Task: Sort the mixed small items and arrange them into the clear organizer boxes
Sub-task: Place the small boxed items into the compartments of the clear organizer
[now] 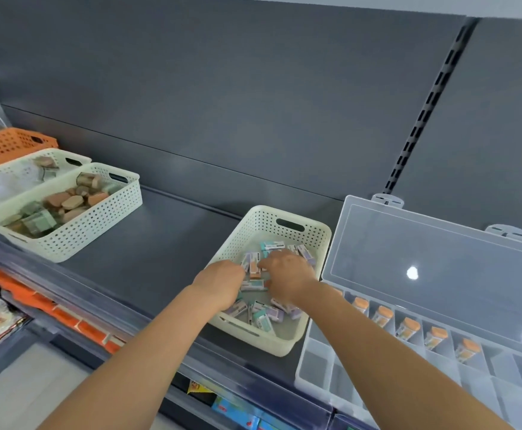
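A cream perforated basket point(310, 231) on the dark shelf holds several small wrapped erasers point(264, 316) in teal, purple and orange. Both my hands are inside it. My left hand point(221, 282) lies knuckles up over the left part of the pile, fingers curled down into the items. My right hand point(287, 274) reaches in from the right and its fingertips touch an orange eraser point(255, 268); what either hand holds is hidden. To the right stands a clear organizer box point(315, 364) with its lid point(433, 268) open. Its back row holds several orange-topped erasers point(408, 328).
At the left stand two more cream baskets point(98, 218) with brown and green items, and an orange basket point(5, 142) behind them. The shelf's front lip point(148, 333) runs diagonally, with packaged goods on the lower shelf. A slotted upright point(424, 110) stands at the back right.
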`<state>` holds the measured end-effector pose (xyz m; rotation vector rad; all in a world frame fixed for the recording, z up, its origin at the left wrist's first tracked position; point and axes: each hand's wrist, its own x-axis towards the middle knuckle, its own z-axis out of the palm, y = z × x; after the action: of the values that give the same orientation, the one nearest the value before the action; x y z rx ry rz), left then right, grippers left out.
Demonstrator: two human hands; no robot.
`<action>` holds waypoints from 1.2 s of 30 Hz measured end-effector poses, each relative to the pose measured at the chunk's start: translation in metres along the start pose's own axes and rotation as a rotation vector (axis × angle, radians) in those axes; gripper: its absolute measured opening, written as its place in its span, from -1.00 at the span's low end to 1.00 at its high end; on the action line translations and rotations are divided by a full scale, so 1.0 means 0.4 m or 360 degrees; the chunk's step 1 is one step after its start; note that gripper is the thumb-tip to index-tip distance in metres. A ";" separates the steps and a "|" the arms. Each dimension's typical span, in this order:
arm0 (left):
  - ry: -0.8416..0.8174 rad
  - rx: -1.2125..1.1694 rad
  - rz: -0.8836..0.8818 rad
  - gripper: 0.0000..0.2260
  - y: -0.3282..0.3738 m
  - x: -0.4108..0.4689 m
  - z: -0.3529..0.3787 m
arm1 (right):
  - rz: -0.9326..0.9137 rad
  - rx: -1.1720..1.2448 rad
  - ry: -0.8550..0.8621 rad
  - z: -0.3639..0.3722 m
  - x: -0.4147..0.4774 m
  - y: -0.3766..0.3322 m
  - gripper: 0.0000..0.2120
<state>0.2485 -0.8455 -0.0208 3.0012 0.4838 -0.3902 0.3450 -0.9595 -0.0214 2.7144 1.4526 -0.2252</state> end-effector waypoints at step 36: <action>0.0844 -0.1185 0.0589 -0.82 0.343 -0.027 -0.103 | 0.0474 0.1230 0.1237 -0.043 -0.379 0.262 -0.87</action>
<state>0.2921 -0.9739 0.0266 2.3358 0.0519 0.5146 0.3510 -1.1403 0.0169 3.9022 1.1833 0.4332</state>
